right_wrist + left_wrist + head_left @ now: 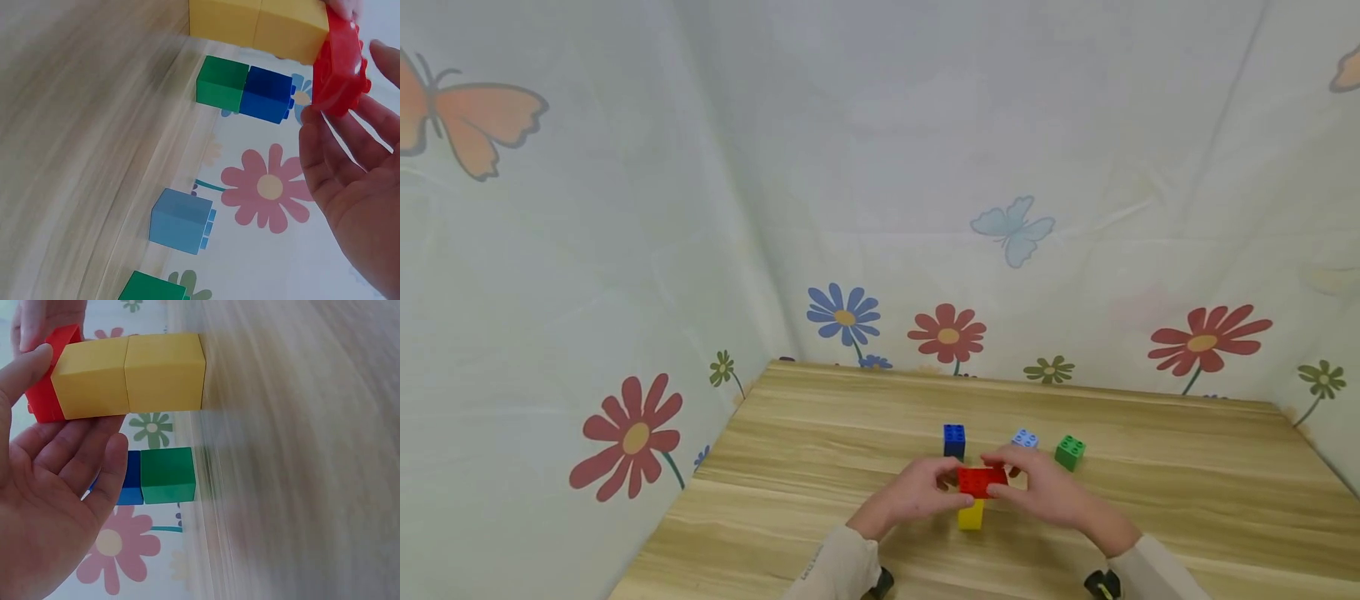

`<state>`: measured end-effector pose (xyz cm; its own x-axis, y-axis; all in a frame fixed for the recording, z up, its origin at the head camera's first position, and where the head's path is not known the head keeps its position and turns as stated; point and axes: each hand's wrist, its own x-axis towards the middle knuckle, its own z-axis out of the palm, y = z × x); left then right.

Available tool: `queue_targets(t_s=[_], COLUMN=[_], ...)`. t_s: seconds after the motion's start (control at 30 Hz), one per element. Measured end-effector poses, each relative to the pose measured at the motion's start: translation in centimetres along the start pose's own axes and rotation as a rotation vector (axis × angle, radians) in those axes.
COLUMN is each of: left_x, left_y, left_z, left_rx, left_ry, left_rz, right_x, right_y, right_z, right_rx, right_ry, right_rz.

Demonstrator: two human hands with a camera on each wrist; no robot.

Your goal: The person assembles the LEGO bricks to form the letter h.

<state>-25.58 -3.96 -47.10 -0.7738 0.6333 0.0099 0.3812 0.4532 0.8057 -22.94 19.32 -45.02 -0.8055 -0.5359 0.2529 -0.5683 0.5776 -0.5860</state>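
A red brick (976, 483) lies across the top of a stack of two yellow blocks, the upper yellow block (92, 380) and the lower yellow block (165, 372). My left hand (916, 490) holds the red brick's left end, its thumb pressed on the near side. At the other end, my right hand (1047, 492) has its thumb over the front of the brick and its fingers behind. The red brick's right end sticks out past the yellow blocks, as the right wrist view shows.
Behind the hands stands a dark blue brick (269, 95) on a green brick (221, 85). A light blue brick (180, 221) and another green brick (1070, 452) sit to the right on the wooden table (820, 433). A flowered cloth (880, 208) rises behind.
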Motion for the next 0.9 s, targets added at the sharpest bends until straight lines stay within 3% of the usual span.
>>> queue_targets(t_s=[0.17,0.43,0.6,0.9], left_x=[-0.2,-0.3,-0.3,-0.3], left_y=[0.0,0.0,-0.1,-0.3], left_z=[-0.2,-0.7,-1.0,-1.4], left_rx=[-0.012,-0.01,0.011,0.039], left_ry=[-0.004,-0.011,-0.013,-0.024], left_rz=[0.003,-0.032,-0.038,-0.013], right_x=[0.5,1.6,2.3,4.1], right_y=[0.1,1.0,1.2,1.1], right_z=[-0.6,-0.5,-0.3,-0.1], right_rx=[0.031,0.057,0.036,0.01], right_ry=[0.071,0.117,0.128,0.108], right_rz=[-0.03,0.018,-0.006,0.079])
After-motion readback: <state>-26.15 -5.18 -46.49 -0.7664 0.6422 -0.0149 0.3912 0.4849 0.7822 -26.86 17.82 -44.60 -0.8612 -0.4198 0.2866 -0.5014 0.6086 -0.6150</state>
